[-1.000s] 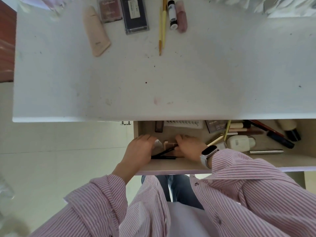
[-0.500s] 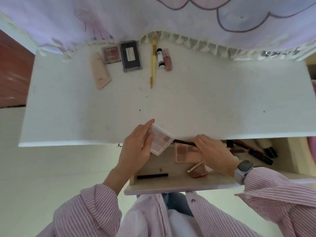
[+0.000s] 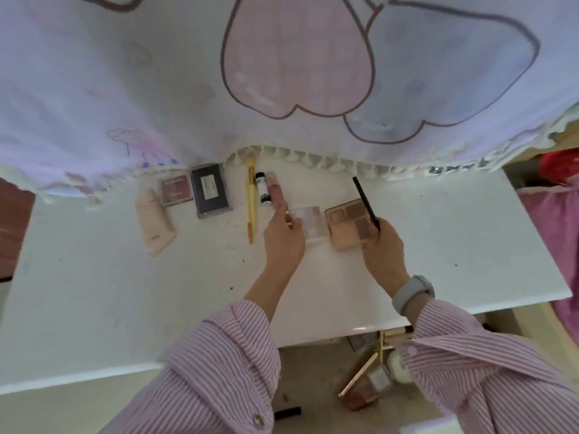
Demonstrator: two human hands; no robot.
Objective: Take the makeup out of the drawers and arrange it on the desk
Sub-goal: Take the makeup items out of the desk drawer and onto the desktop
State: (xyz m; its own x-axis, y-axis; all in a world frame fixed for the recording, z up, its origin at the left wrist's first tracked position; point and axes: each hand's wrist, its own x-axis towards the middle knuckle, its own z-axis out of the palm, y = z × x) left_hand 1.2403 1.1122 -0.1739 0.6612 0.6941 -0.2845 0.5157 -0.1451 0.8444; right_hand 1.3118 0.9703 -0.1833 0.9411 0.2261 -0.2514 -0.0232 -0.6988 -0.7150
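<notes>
My left hand [image 3: 283,238] holds a small clear eyeshadow palette [image 3: 308,222] against the white desk [image 3: 125,292], just right of the pink lip gloss [image 3: 275,191]. My right hand [image 3: 380,245] grips a peach-brown palette [image 3: 349,225] and a thin black pencil [image 3: 365,202] that sticks up toward the cloth. Laid in a row at the back are a beige tube [image 3: 153,223], a pink blush compact [image 3: 174,189], a dark palette [image 3: 210,189], a yellow brush [image 3: 251,202] and a white stick [image 3: 262,189]. The open drawer [image 3: 313,371] below holds a rose compact [image 3: 360,393] and a black pencil [image 3: 286,413].
A pale cloth [image 3: 282,73] with heart prints and a tasselled hem hangs over the desk's back edge. A dark wooden surface [image 3: 12,227] lies at the left. Pink fabric [image 3: 551,230] sits past the desk's right end.
Both hands rose from the drawer to the back of the desk, the left carrying the clear palette, the right the peach palette and black pencil. The view tilted up.
</notes>
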